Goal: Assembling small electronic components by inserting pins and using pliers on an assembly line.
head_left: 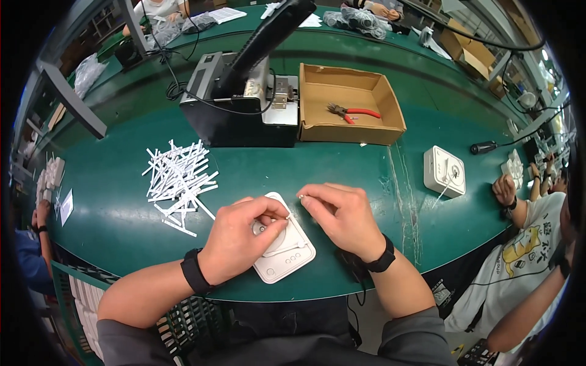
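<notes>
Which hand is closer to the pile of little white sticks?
The left hand. It sits just right of the pile of white sticks, on the white device. The right hand is farther off, on the device's other side.

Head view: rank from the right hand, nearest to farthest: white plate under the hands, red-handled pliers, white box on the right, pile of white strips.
From the right hand:
1. White plate, just beside it, under the left hand.
2. White box, to the right. The pile of white strips, to the left, looks about as far; too close to call.
3. Red-handled pliers, in the cardboard tray behind.
</notes>
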`<state>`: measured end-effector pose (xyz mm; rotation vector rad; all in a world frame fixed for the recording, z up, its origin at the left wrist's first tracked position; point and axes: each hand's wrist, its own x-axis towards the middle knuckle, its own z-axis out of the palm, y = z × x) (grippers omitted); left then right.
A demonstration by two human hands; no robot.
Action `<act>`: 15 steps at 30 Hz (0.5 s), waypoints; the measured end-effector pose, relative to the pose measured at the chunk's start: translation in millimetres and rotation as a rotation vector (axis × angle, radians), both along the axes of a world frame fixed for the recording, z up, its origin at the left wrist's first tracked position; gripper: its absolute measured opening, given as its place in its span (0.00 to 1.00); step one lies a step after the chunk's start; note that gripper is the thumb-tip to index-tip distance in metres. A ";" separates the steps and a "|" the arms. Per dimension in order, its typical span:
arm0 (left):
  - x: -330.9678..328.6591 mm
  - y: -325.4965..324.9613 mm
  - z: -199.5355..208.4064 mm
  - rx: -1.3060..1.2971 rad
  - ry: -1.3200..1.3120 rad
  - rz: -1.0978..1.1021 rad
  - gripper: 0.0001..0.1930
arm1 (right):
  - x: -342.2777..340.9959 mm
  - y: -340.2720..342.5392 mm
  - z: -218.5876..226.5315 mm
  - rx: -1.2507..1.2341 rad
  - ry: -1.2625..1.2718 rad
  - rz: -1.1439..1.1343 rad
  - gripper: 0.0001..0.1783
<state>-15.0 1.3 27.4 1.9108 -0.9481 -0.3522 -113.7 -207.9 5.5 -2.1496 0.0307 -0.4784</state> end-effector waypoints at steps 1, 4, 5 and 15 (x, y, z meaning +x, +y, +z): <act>0.8 1.5 -0.4 0.017 -0.044 -0.003 0.08 | 0.0 0.6 0.9 -0.045 0.018 0.010 0.10; 2.3 2.7 -1.4 0.049 -0.192 -0.013 0.07 | -0.1 1.6 2.7 -0.137 0.058 0.038 0.09; 2.8 2.8 -2.0 0.070 -0.267 -0.024 0.06 | 1.4 1.7 0.3 -0.135 -0.014 0.040 0.08; 7.6 2.0 -7.5 0.081 -0.292 -0.056 0.04 | 2.9 1.7 2.4 -0.236 -0.113 0.135 0.06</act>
